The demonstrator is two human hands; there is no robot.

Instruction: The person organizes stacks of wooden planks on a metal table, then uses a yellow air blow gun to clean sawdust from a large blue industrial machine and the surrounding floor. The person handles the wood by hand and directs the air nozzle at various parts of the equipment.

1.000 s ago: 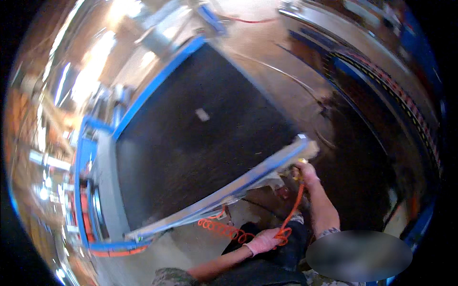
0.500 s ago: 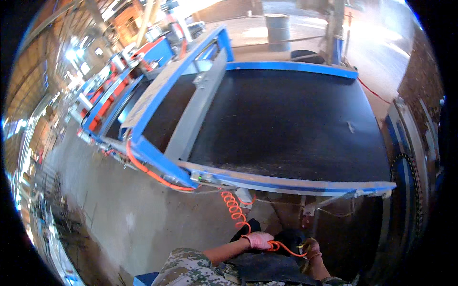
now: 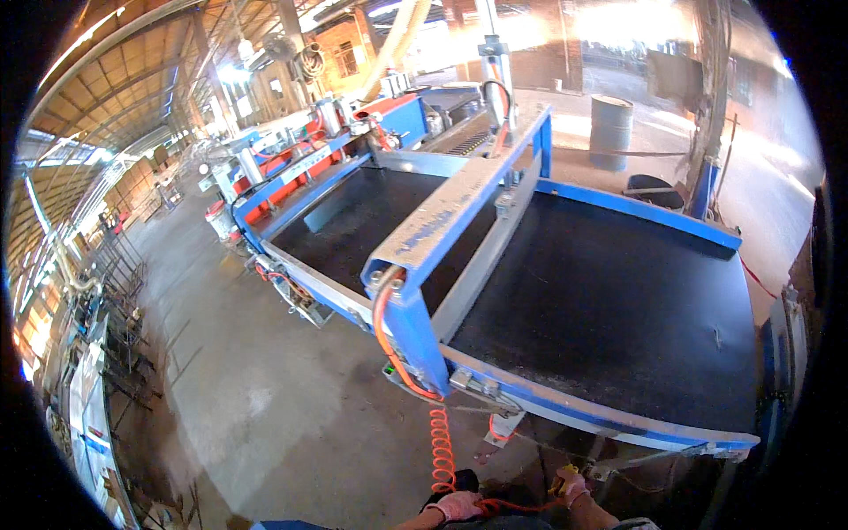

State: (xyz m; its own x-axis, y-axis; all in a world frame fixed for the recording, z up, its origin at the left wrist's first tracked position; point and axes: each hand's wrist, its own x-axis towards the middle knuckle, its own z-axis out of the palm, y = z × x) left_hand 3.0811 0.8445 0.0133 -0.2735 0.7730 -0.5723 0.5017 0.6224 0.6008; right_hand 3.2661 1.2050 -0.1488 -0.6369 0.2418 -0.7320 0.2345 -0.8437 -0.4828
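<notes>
At the lower edge, my left hand [image 3: 457, 505] in a pinkish work glove is closed round an orange air hose [image 3: 521, 508]. The hose spans slackly to my gloved right hand [image 3: 576, 486], closed on a small yellow tool [image 3: 558, 480] that looks like an air blow gun; its details are too small to make out. From beside my left hand, the coiled part [image 3: 442, 442] of the hose rises to the blue machine frame [image 3: 413, 340]. Both hands are below the near rail [image 3: 609, 411] of a wide black conveyor bed [image 3: 618, 309].
A blue gantry beam [image 3: 464, 208] crosses the bed. Beyond it, red and blue machine units [image 3: 291, 181] stand at the far left. A drum [image 3: 611, 132] and a wooden post [image 3: 711, 106] stand behind. Metal racks [image 3: 115, 353] line the left side of the concrete floor.
The view has tilted up and swung left, so the machine sits further right and my hands lower in the picture. Both hands keep their hold on the hose and air blow gun.
</notes>
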